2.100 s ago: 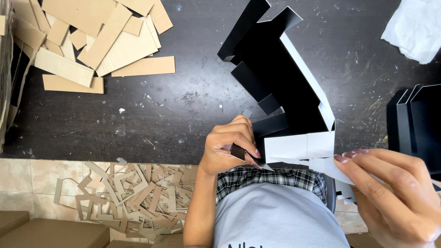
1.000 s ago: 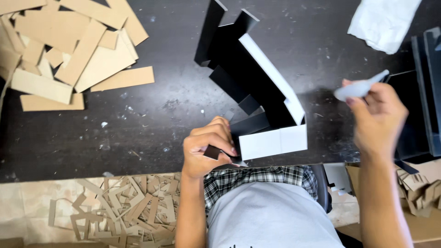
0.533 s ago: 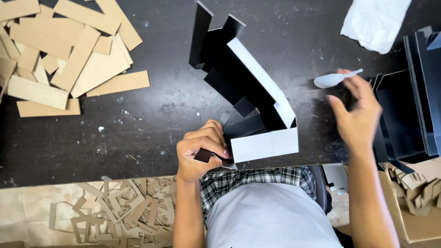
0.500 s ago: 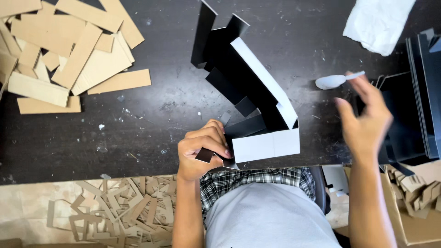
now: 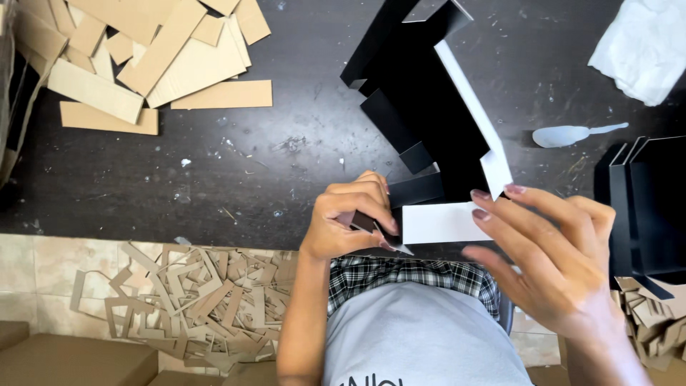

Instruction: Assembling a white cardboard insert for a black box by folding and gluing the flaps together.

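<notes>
The left hand (image 5: 350, 221) is curled tight, pinching a flap of the half-folded black box (image 5: 429, 121) at the near edge of the dark bench (image 5: 214, 179). The right hand (image 5: 557, 264) is spread wide, fingertips resting against the box's white flap (image 5: 443, 223), gripping nothing. A small white spatula (image 5: 568, 134) lies on the bench, apart from both hands.
</notes>
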